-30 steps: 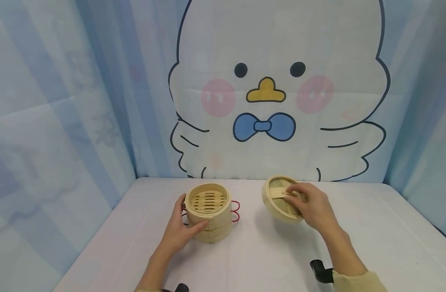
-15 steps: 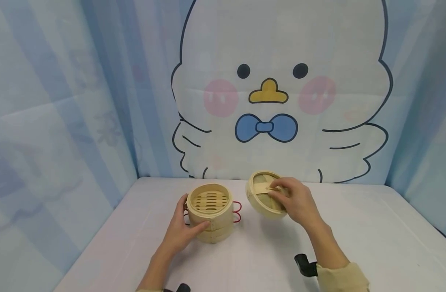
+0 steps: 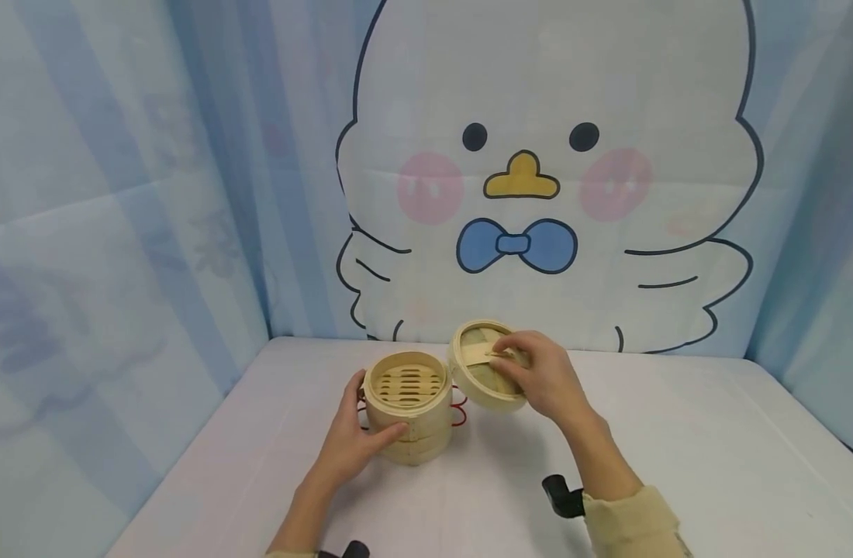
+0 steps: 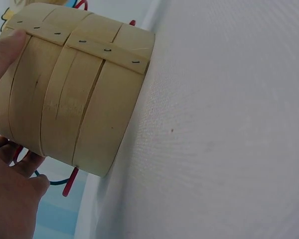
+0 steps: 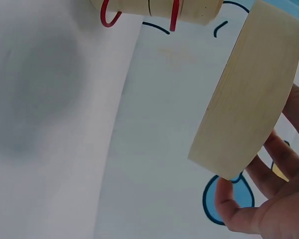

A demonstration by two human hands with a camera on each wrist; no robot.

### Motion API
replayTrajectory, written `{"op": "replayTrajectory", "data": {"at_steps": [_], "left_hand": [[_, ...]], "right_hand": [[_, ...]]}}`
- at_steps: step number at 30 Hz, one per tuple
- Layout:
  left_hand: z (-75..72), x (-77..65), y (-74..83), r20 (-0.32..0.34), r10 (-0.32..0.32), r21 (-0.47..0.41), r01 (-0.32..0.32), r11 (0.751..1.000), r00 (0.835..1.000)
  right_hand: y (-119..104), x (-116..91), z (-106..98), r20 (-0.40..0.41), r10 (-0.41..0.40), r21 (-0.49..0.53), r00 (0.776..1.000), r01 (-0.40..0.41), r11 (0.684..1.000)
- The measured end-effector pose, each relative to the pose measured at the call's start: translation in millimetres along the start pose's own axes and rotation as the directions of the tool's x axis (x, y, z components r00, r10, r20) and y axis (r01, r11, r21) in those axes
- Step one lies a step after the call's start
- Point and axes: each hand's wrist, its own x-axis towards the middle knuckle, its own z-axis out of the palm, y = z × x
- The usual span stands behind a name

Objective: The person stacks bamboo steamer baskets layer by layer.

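A stacked bamboo steamer (image 3: 429, 430) stands upright on the white table, its slatted top tier showing from above. My left hand (image 3: 348, 438) grips its left side, thumb across the front and fingers round the back. Thin red loop handles (image 3: 461, 416) stick out from its sides. To the right, the round bamboo lid (image 3: 499, 399) hangs tilted in the air, its left edge close beside the steamer's rim; whether they touch I cannot tell. My right hand (image 3: 548, 380) pinches the lid by the middle of its top strap. In the right wrist view the lid's side wall (image 5: 249, 89) faces the camera.
The white tabletop (image 3: 643, 442) stretches out to both sides and in front. Behind it hangs a curtain (image 3: 524, 294) with a cartoon bird, and blue striped curtains (image 3: 154, 232) close off the sides. Black wrist mounts (image 3: 564, 496) sit at both wrists.
My right hand has carried the lid leftward and slightly up, from well apart to right beside the steamer. The left hand keeps its hold, and the head view has shifted slightly.
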Motion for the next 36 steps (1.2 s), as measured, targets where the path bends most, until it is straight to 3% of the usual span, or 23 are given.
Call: {"op": "replayTrajectory", "data": {"at_steps": [25, 36], "left_hand": [[-0.7, -0.1, 1.1, 0.004, 0.016, -0.006, -0.016, 1.0, 1.0], [-1.3, -0.1, -0.6, 0.006, 0.038, -0.012, -0.038, 0.999, 0.999]], "right_hand": [[-27, 17, 29, 0.069, -0.1, -0.023, 0.993, 0.102, 0.995], [-45, 22, 41, 0.117, -0.081, -0.037, 0.99, 0.086, 0.996]]}}
